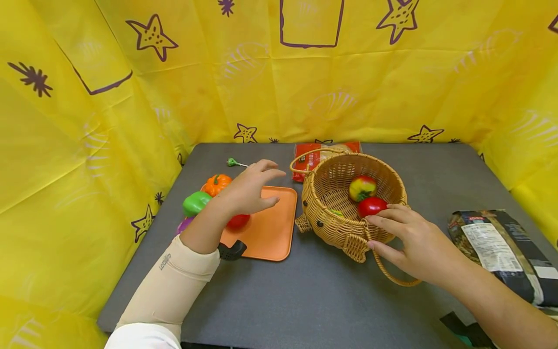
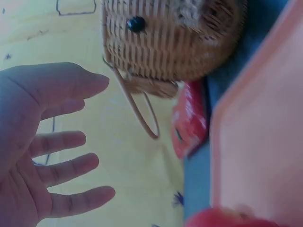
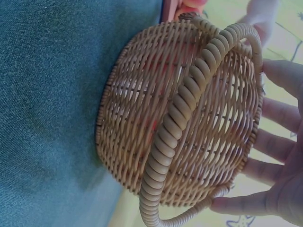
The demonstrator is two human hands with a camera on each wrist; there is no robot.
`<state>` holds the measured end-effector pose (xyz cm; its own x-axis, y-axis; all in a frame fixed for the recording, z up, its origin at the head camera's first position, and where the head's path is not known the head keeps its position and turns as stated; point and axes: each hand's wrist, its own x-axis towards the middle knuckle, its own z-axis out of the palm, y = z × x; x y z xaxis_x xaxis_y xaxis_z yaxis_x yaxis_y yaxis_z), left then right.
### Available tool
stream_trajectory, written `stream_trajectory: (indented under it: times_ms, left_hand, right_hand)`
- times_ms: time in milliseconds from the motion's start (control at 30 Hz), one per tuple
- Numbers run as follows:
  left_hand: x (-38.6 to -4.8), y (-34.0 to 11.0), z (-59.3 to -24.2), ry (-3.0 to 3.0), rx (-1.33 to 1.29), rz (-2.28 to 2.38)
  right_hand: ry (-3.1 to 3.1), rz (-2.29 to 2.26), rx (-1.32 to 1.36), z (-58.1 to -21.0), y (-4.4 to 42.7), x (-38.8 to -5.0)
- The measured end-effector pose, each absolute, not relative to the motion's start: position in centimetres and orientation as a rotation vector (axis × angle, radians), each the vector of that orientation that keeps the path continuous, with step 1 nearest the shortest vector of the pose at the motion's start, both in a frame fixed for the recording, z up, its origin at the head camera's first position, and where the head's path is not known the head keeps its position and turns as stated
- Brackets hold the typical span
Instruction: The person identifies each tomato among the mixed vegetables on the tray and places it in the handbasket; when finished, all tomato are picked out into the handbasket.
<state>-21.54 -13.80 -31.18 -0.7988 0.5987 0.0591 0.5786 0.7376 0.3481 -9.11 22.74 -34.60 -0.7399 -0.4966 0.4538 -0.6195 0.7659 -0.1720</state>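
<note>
My left hand [image 1: 250, 191] hangs over the orange tray [image 1: 274, 237], fingers spread and holding nothing; the left wrist view also shows the palm [image 2: 23, 146] free. At right stands a wicker basket [image 1: 337, 228] with looped handles and black bead eyes. Inside lie a red-and-yellow toy fruit [image 1: 362, 187], a glossy red one [image 1: 372, 206] and a mostly hidden yellow-green piece [image 1: 336, 212]. My right hand [image 1: 407, 237] is at the basket's near right rim, fingers extended and spread along it. In the right wrist view, the twisted handle [image 3: 173, 120] hangs beside that hand.
At the tray's left are a toy pumpkin [image 1: 217, 184], a green pepper [image 1: 196, 203], a red item [image 1: 238, 222] and a partly hidden purple one [image 1: 185, 224]. A green-headed stick [image 1: 232, 162] and red packet [image 1: 305, 167] lie behind. A dark bag [image 1: 492, 252] lies far right.
</note>
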Motion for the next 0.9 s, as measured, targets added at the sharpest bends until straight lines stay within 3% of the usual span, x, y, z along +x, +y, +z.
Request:
stream_trajectory:
  times_ms: [267, 900]
  left_hand:
    - [-21.2, -16.5, -33.3, 2.906, 0.776, 0.462]
    - [-19.2, -19.9, -36.5, 2.943, 0.665, 0.319]
  right_hand:
    - [-2.587, 0.438, 0.841, -34.6, 22.7, -9.1]
    - [-2.590, 0.443, 0.837, -34.6, 22.8, -9.1]
